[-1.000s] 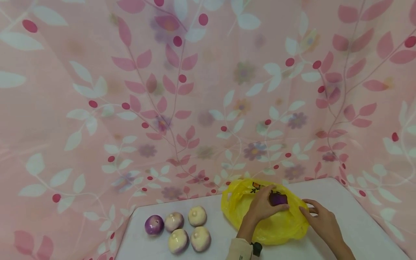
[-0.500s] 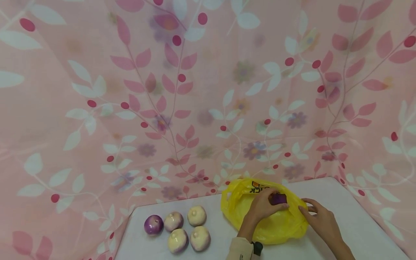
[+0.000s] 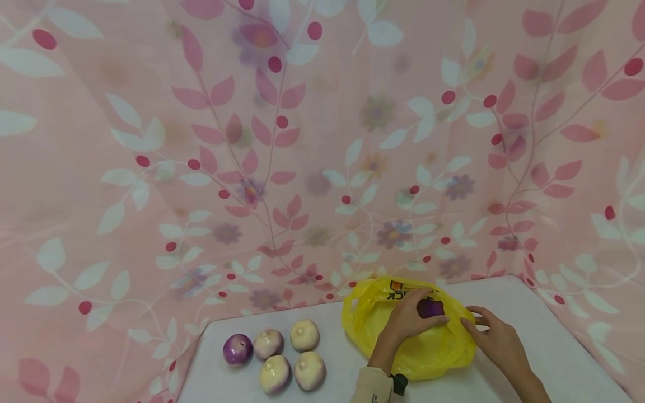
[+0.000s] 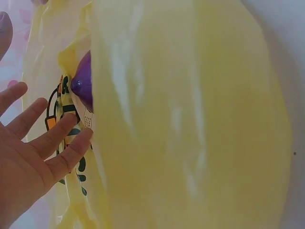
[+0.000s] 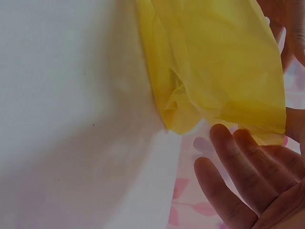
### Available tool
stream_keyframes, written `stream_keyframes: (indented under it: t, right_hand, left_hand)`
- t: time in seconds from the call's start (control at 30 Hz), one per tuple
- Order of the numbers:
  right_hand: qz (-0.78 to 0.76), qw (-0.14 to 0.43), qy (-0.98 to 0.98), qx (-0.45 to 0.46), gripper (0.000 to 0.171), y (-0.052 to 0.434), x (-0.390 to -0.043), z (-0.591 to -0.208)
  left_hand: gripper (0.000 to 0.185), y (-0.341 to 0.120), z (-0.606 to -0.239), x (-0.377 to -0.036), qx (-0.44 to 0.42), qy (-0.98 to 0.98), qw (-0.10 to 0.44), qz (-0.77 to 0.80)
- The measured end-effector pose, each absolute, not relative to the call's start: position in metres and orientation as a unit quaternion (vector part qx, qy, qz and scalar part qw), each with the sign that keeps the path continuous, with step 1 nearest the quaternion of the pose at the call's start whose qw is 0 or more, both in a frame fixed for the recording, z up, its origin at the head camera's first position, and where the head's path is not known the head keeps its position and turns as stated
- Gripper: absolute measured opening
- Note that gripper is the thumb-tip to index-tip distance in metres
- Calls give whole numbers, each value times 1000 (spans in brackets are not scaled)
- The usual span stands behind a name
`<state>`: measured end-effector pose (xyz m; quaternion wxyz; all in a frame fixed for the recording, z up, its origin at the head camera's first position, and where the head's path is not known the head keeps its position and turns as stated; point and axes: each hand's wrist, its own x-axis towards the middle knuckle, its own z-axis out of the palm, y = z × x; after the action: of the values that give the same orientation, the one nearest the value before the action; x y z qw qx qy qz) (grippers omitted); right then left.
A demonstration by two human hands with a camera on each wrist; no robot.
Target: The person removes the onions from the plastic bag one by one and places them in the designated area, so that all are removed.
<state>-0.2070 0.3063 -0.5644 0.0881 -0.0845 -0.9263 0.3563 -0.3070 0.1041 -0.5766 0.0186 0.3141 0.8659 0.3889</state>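
In the head view a yellow plastic bag stands with its mouth facing up, black lettering near its rim. My left hand is over the mouth. A purple onion shows between its thumb and fingers. Seen from the left wrist, the fingers are spread and fairly straight, apart from the onion, which lies partly hidden behind the bag's edge. On the other side my right hand pinches the bag's rim, thumb on the inside and fingers outside. That rim passes between thumb and fingers in the right wrist view.
Left of the bag, another purple onion and several cream and purple onions lie loosely grouped on the white table. A pink cloth with leaf and flower prints hangs behind and to the sides.
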Motion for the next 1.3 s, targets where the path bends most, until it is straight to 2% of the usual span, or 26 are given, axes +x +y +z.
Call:
stream_keyframes:
  t: [0.33, 0.67, 1.03, 1.3]
  right_hand:
    - [322, 129, -937, -45, 57, 306, -212, -563]
    - [294, 133, -946, -8, 57, 302, -234, -547]
    - [277, 98, -955, 41, 59, 301, -262, -536]
    - [279, 71, -955, 67, 51, 301, -278, -539]
  left_hand:
    - [73, 103, -578, -307, 304, 866, 20, 396]
    - [76, 99, -577, -305, 308, 865, 8, 396]
    - [73, 96, -578, -305, 323, 858, 2, 400]
    - [70, 96, -580, -307, 345, 848, -3, 402]
